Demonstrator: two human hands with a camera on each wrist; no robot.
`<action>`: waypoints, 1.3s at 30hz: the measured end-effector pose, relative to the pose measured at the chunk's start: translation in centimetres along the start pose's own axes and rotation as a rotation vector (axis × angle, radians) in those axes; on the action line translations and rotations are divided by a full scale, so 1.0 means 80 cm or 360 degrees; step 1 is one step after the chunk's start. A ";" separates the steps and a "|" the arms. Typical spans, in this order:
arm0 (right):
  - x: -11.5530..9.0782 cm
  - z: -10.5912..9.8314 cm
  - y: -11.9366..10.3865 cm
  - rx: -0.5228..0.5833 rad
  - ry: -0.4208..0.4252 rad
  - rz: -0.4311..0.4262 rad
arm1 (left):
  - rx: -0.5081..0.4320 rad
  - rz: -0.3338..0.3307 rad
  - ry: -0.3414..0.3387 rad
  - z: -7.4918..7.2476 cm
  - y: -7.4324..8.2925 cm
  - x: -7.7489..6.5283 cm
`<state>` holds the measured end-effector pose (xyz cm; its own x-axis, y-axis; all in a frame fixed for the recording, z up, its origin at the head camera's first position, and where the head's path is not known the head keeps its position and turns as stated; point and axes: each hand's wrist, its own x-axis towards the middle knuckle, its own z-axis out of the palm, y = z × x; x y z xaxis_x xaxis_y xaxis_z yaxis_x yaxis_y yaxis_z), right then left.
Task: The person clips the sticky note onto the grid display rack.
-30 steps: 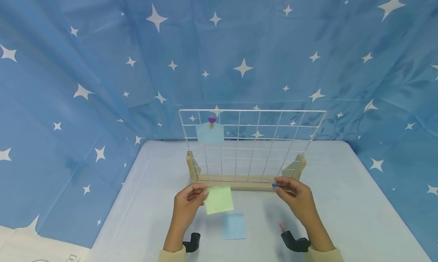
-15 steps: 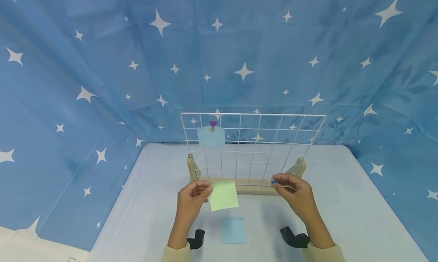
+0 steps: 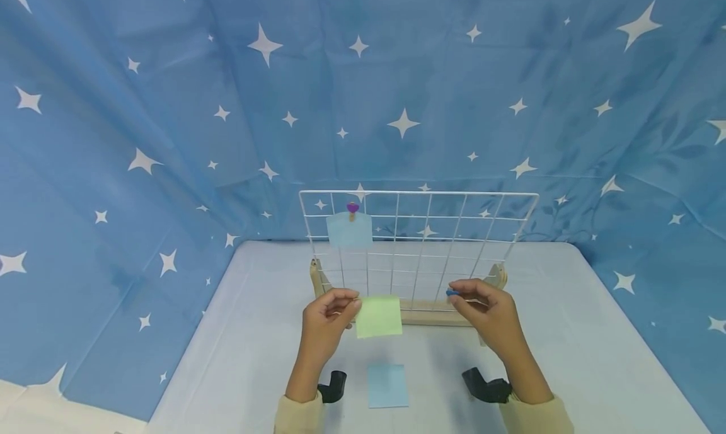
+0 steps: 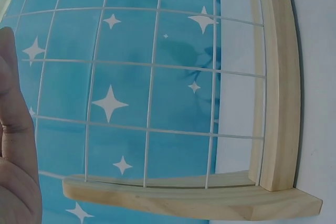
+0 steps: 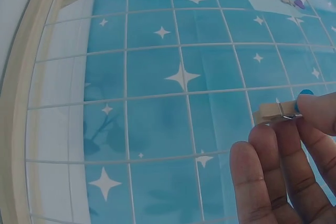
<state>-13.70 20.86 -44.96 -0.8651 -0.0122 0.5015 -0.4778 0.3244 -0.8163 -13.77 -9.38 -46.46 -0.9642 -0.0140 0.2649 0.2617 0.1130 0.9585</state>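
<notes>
My left hand (image 3: 326, 317) pinches a light green sticky note (image 3: 379, 316) by its left edge, in front of a white wire grid (image 3: 420, 252). On the other side, my right hand (image 3: 490, 308) holds a small wooden clothespin (image 5: 277, 110) with a blue decoration (image 3: 452, 292) between thumb and fingers. Its metal spring shows in the right wrist view. A light blue note (image 3: 350, 230) hangs at the grid's upper left under a clothespin topped by a purple heart (image 3: 353, 207). Another light blue note (image 3: 388, 387) lies on the table between my forearms.
The grid stands in a wooden base (image 3: 437, 317) with short side supports (image 4: 283, 77) on a white-covered table (image 3: 567, 333). Behind it hangs a blue star-patterned cloth (image 3: 454, 75). Black wrist-worn devices (image 3: 486, 387) sit at both of my wrists.
The left hand has moved right and up with the green note, toward the grid. The right hand has risen slightly and shifted left with its clothespin. The view has tilted a little.
</notes>
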 end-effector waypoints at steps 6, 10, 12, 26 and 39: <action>0.006 -0.003 -0.004 0.0033 -0.0010 0.0002 | 0.0044 0.0021 -0.0012 0.003 0.002 0.007; 0.010 -0.004 -0.008 0.0030 -0.0009 -0.0009 | 0.0030 0.0048 -0.0015 0.004 0.006 0.012; 0.012 -0.005 -0.010 0.0023 -0.0003 -0.0010 | 0.0015 0.0059 -0.0019 0.005 0.008 0.014; 0.023 -0.008 -0.021 -0.0018 0.0028 -0.0015 | -0.0014 0.0106 -0.0061 0.012 0.024 0.030; 0.033 -0.011 -0.029 0.0051 -0.0006 -0.0040 | 0.0059 0.0163 -0.0068 0.017 0.032 0.040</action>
<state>-14.74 20.95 -41.49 -0.8531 -0.0235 0.5212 -0.5042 0.2937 -0.8121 -16.29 -7.79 -43.31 -0.9337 0.0416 0.3556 0.3577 0.1482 0.9220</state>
